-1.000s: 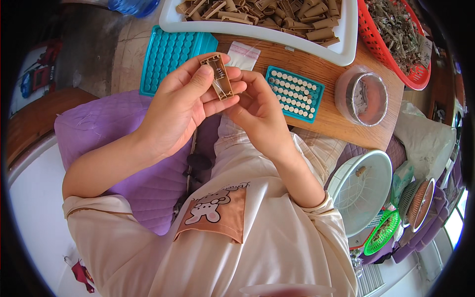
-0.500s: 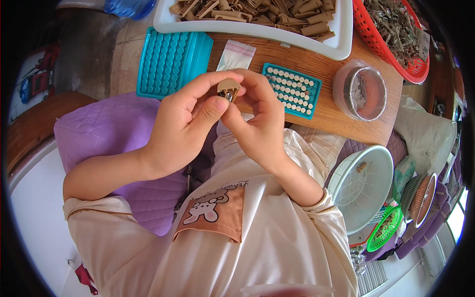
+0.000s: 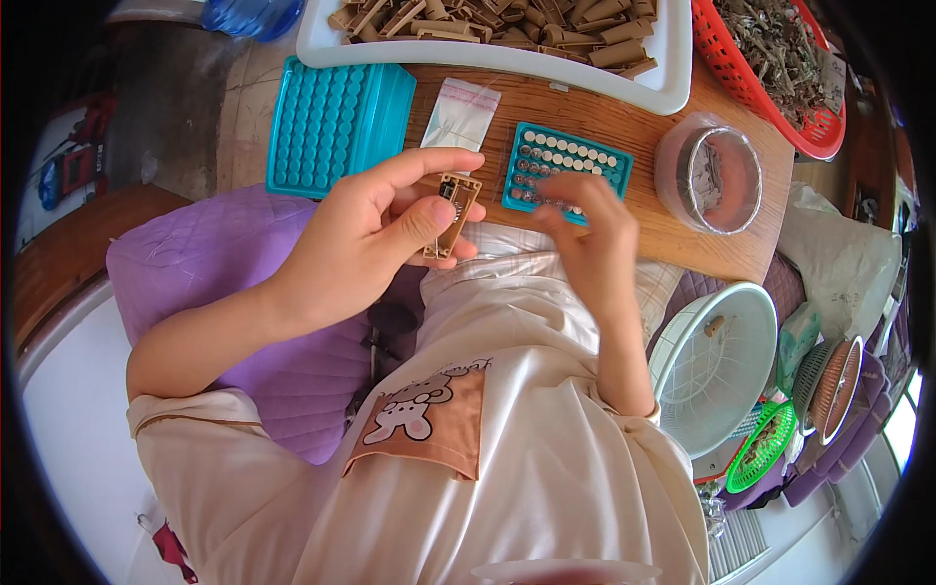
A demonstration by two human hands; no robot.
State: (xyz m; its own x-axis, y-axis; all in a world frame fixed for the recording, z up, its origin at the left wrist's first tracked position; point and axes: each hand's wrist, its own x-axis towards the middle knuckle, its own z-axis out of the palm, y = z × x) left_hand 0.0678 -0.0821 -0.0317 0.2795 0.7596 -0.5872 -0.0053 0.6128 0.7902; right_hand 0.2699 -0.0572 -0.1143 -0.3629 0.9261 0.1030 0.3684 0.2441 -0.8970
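My left hand [image 3: 375, 219] is closed around a small brown plastic casing [image 3: 454, 207], thumb across its front. The casing is tilted with its hollow side up, and small metal and dark parts show inside it. My right hand [image 3: 597, 239] is apart from it, over the near right part of a teal tray [image 3: 509, 193]. Its thumb and forefinger are bent and apart, slightly blurred, with nothing seen between them. Rows of small round pieces stand in the tray, white-topped at the far side and shiny dark at the left; my right hand covers some.
On the wooden table [image 3: 624, 97] stand a larger teal rack [image 3: 395, 107], a small plastic bag [image 3: 461, 115], a white bin [image 3: 507, 58] of brown casings and a clear round tub [image 3: 707, 175]. A red basket [image 3: 726, 73] of metal parts is far right; a pale basin [image 3: 717, 375] sits below.
My right hand has let go of the casing and moved right to the teal tray. In my left hand the casing has turned so its hollow inside shows.
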